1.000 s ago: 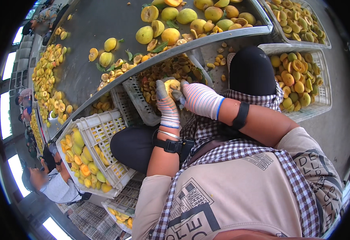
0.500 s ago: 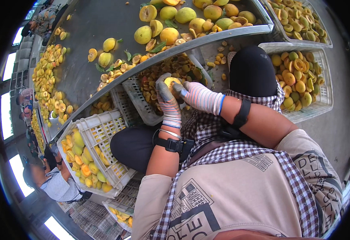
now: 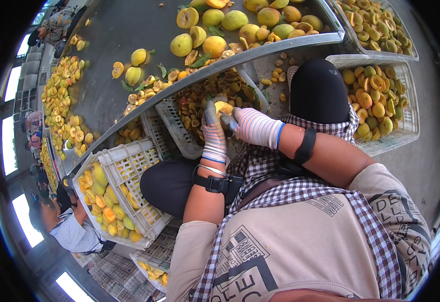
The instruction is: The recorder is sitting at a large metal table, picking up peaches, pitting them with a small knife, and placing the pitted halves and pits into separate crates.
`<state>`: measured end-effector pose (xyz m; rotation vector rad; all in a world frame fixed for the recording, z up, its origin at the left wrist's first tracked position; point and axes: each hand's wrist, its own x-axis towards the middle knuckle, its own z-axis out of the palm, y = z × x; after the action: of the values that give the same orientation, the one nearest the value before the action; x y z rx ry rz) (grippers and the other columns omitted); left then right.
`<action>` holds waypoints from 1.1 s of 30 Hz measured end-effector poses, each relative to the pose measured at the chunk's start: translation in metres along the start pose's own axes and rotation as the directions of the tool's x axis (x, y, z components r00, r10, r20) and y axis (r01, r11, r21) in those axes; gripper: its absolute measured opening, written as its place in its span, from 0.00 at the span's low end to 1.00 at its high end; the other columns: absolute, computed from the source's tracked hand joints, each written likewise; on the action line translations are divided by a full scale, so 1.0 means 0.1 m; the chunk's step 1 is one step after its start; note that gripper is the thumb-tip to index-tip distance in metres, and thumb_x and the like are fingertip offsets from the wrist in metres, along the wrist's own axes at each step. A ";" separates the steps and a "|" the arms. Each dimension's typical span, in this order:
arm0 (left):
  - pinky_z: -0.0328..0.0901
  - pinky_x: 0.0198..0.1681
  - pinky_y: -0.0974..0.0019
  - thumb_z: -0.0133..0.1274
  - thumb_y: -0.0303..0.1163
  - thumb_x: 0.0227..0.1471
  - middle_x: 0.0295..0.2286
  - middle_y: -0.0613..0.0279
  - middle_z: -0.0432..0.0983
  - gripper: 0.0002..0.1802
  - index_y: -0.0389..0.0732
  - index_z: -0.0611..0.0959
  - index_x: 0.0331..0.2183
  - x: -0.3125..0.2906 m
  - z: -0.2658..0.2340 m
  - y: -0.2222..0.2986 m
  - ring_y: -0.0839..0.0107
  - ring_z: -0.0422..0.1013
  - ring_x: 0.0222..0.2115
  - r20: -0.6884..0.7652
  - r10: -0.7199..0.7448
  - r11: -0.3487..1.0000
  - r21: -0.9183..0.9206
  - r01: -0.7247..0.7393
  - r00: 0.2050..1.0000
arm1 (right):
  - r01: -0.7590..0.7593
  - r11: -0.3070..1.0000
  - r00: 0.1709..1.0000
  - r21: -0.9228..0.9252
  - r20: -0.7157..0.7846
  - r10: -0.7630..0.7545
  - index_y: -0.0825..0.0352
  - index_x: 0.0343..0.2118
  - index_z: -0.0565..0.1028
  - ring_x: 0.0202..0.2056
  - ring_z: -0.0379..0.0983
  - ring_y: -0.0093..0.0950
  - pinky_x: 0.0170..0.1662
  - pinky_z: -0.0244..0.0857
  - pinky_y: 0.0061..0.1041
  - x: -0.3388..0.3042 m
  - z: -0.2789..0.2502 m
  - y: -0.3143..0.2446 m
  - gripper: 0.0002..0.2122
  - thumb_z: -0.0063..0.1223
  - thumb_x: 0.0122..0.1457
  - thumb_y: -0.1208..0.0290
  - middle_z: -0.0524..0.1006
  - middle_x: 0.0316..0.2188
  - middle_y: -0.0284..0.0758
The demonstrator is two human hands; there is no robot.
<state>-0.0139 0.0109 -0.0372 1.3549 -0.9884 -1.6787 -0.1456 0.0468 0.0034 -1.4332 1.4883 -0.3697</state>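
Note:
Both my hands, in striped knit gloves with grey-coated fingers, meet above a crate under the table edge. My left hand [image 3: 213,132] is closed around a yellow peach half [image 3: 223,107], its fingers upright along the fruit's left side. From the right, my right hand [image 3: 250,127] bears against the lower side of that fruit, fingers curled. Whether a small tool sits in the right hand is hidden. Below them, the white crate [image 3: 177,132] holds many cut fruit pieces [image 3: 190,103].
A metal-edged table [image 3: 149,35] carries whole and halved peaches [image 3: 212,17]. A tilted crate [image 3: 127,161] of fruit stands by my left knee. Another fruit crate [image 3: 406,110] lies beyond my right knee, with a further crate [image 3: 376,25] behind it. A co-worker [image 3: 76,231] sits at the left.
The fruit in my left hand has turned and tipped, now showing more of its edge. My left fingers have straightened upward, and both hands have shifted slightly.

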 end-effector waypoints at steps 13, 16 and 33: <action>0.69 0.37 0.65 0.44 0.50 0.54 0.34 0.60 0.75 0.22 0.43 0.79 0.39 -0.01 -0.03 0.21 0.67 0.73 0.33 0.107 -0.159 0.987 0.022 0.158 0.981 | 0.009 0.999 1.000 0.034 0.025 -0.010 0.74 0.33 0.73 0.31 0.74 0.44 0.38 0.68 0.35 0.08 0.01 0.08 0.24 0.38 0.60 0.51 0.76 0.25 0.49; 0.67 0.39 0.65 0.42 0.51 0.55 0.34 0.60 0.75 0.23 0.42 0.78 0.39 -0.03 -0.05 0.10 0.69 0.71 0.34 0.135 0.036 0.991 0.120 -0.052 0.990 | -0.113 0.977 0.990 0.179 0.099 0.097 0.70 0.31 0.74 0.23 0.74 0.39 0.29 0.69 0.35 0.07 -0.01 0.05 0.27 0.36 0.60 0.46 0.75 0.20 0.44; 0.65 0.44 0.66 0.42 0.47 0.58 0.35 0.59 0.74 0.23 0.38 0.75 0.43 -0.07 0.01 -0.05 0.68 0.70 0.36 -0.003 0.548 0.831 0.117 -0.544 0.836 | -0.550 0.159 0.792 0.820 0.573 -0.210 0.60 0.26 0.66 0.09 0.48 0.11 0.09 0.43 0.11 -0.05 -0.08 0.05 0.19 0.37 0.61 0.47 0.59 0.12 0.23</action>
<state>-0.0138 0.0198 -0.0384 1.0270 -1.3169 -1.1706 -0.1560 0.0486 0.0055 -0.1398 0.5261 -0.5360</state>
